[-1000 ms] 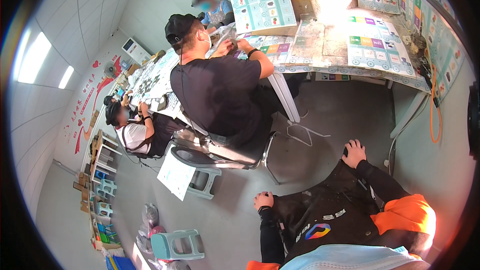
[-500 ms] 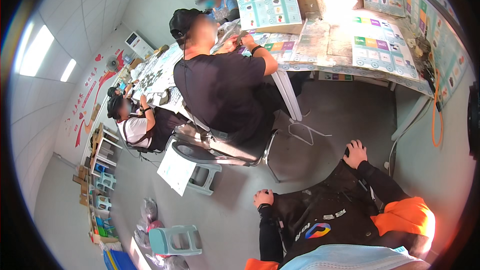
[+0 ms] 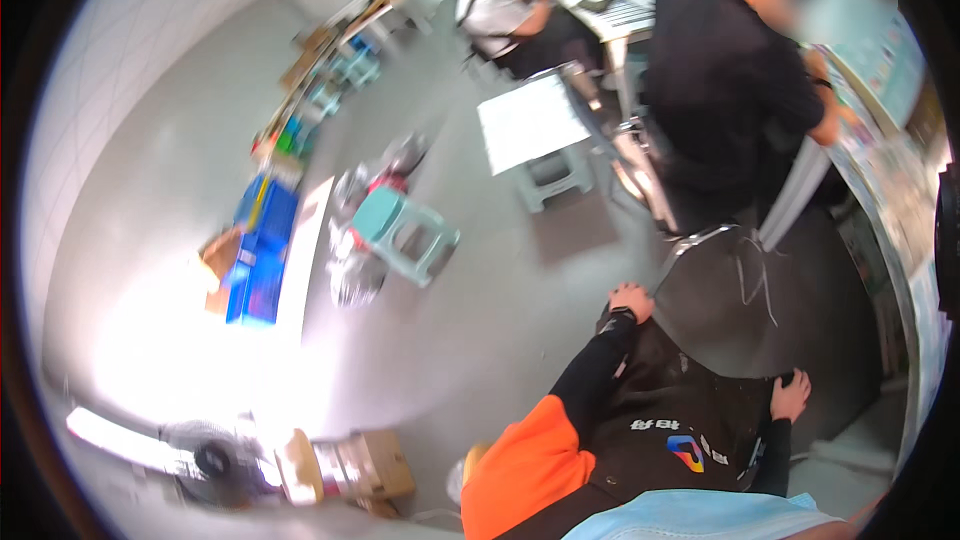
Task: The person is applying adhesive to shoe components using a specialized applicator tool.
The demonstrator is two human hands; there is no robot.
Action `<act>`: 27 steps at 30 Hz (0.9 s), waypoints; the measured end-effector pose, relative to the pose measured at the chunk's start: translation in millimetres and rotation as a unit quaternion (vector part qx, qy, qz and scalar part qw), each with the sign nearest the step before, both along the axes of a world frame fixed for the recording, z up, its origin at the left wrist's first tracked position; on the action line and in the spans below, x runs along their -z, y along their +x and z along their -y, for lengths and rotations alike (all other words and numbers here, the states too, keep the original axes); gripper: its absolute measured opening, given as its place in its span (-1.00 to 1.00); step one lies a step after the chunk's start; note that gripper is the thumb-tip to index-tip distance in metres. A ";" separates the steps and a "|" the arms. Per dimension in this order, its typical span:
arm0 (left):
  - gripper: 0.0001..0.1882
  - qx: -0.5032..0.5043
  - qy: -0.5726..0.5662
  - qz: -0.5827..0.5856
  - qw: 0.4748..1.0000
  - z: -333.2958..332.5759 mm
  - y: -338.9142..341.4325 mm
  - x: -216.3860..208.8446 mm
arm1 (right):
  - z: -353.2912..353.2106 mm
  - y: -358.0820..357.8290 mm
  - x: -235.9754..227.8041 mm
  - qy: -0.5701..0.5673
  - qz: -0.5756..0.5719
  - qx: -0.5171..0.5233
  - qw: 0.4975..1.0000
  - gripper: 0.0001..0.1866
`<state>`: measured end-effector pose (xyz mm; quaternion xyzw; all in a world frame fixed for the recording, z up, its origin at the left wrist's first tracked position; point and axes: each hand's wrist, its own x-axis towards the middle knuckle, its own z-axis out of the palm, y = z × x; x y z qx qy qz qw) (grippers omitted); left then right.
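A dark apron (image 3: pixel 660 395) with a colourful logo lies draped across my lap, its edge sagging between my knees. My left hand (image 3: pixel 632 300) rests palm down at the apron's left corner, over the knee, with its fingers spread. At the right corner my right hand (image 3: pixel 790 395) lies over the other knee, fingers apart and bent downward. Both hands touch the apron, and no tool or other object shows in either. Orange cloth (image 3: pixel 525 470) covers my left upper arm, above a black sleeve. A light blue face mask (image 3: pixel 690 518) fills the bottom edge.
A person in black (image 3: pixel 715 90) sits at a table ahead right; another in white (image 3: pixel 500 20) sits farther off. A white sheet (image 3: pixel 535 120) lies on a stool. A teal stool (image 3: pixel 385 220) stands by plastic bags (image 3: pixel 355 275). Blue bins (image 3: pixel 265 210) and a cardboard box (image 3: pixel 375 465) are left.
The view has swung left, bringing in the blue bins, cardboard box and bright floor. My hands stay on the apron over my knees, shifted rightward in the picture.
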<state>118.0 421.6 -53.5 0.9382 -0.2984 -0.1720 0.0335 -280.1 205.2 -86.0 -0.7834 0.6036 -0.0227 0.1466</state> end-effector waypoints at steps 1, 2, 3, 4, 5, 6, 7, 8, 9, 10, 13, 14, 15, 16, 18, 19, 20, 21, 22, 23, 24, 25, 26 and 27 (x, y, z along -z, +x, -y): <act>-0.55 -0.006 0.003 0.000 1.000 -6.8 1.7 0.3 | -2.8 6.0 -0.5 0.008 -0.012 -0.009 1.000 -0.45; -0.55 -0.035 0.001 -0.003 0.999 -16.4 4.3 -0.3 | -3.2 13.4 1.0 0.006 -0.014 -0.038 0.999 -0.45; -0.55 -0.035 0.003 -0.002 0.999 -18.5 5.2 -1.7 | -2.6 15.3 2.8 0.011 -0.019 -0.040 0.999 -0.45; -0.55 -0.034 0.007 -0.001 0.999 -25.1 5.6 -0.7 | -5.3 17.6 1.2 0.018 -0.022 -0.042 0.999 -0.46; -0.63 -0.045 0.000 0.032 0.998 -30.4 4.4 0.2 | -4.8 19.3 2.7 0.020 -0.027 -0.050 0.998 -0.46; -0.63 -0.051 -0.002 0.030 0.998 -32.3 2.4 1.9 | -3.3 19.4 2.8 0.018 -0.030 -0.055 0.998 -0.46; -0.63 -0.053 -0.006 0.025 0.998 -32.9 1.9 2.5 | -2.6 19.6 2.1 0.022 -0.034 -0.053 0.998 -0.46; -0.63 -0.053 -0.009 0.021 0.998 -33.1 2.0 2.2 | -2.1 20.1 1.9 0.027 -0.037 -0.049 0.998 -0.45; -0.63 -0.052 -0.011 0.019 0.998 -30.6 -0.3 3.3 | 0.1 16.5 4.0 0.024 -0.038 -0.047 0.998 -0.45; -0.62 -0.049 -0.013 0.021 0.998 -28.9 -2.2 3.9 | 1.7 12.9 7.3 0.023 -0.038 -0.048 0.998 -0.44; -0.62 -0.044 -0.015 0.023 0.999 -26.4 -4.3 4.6 | 5.3 8.9 11.5 0.022 -0.039 -0.045 0.998 -0.44; -0.61 -0.042 -0.014 0.023 0.999 -26.6 -4.5 5.0 | 5.7 8.6 12.4 0.022 -0.041 -0.044 0.998 -0.43; -0.61 -0.038 -0.015 0.020 0.999 -24.3 -5.6 3.6 | 6.2 6.2 13.0 0.022 -0.044 -0.039 0.998 -0.43; -0.61 -0.037 -0.008 0.018 0.999 -21.9 -5.1 2.0 | 6.9 5.1 13.3 0.019 -0.034 -0.043 0.998 -0.44; -0.60 -0.035 -0.001 0.015 0.999 -21.0 -3.4 1.2 | 6.4 7.1 9.1 0.016 -0.026 -0.047 0.998 -0.44; -0.61 -0.037 0.002 0.020 0.999 -23.4 -1.4 1.8 | 3.5 11.1 4.8 0.018 -0.029 -0.045 0.998 -0.44; -0.61 -0.038 0.004 0.026 0.999 -25.4 -0.3 2.6 | 1.7 13.1 2.1 0.019 -0.032 -0.044 0.998 -0.44; -0.61 -0.034 0.003 0.024 0.999 -23.4 -0.8 2.1 | 3.0 11.4 3.1 0.019 -0.034 -0.040 0.998 -0.44; -0.60 -0.037 -0.001 0.024 0.999 -22.5 -1.2 1.6 | 4.7 10.1 5.7 0.019 -0.029 -0.043 0.998 -0.44; -0.60 -0.039 -0.005 0.023 0.999 -21.4 -1.9 1.0 | 6.1 8.7 7.3 0.018 -0.025 -0.046 0.998 -0.44; -0.60 -0.037 -0.005 0.023 0.999 -22.0 -1.9 0.1 | 5.7 8.3 8.0 0.019 -0.025 -0.044 0.999 -0.44; -0.60 -0.038 -0.005 0.018 0.999 -22.4 -2.1 -0.8 | 5.5 8.0 8.4 0.017 -0.025 -0.046 0.998 -0.44; -0.60 -0.040 -0.004 0.014 0.999 -22.3 -2.5 -1.5 | 5.4 7.5 8.7 0.016 -0.026 -0.049 0.998 -0.45; -0.60 -0.038 -0.004 0.014 0.999 -22.9 -2.7 -1.9 | 4.9 7.9 9.1 0.016 -0.026 -0.047 0.998 -0.45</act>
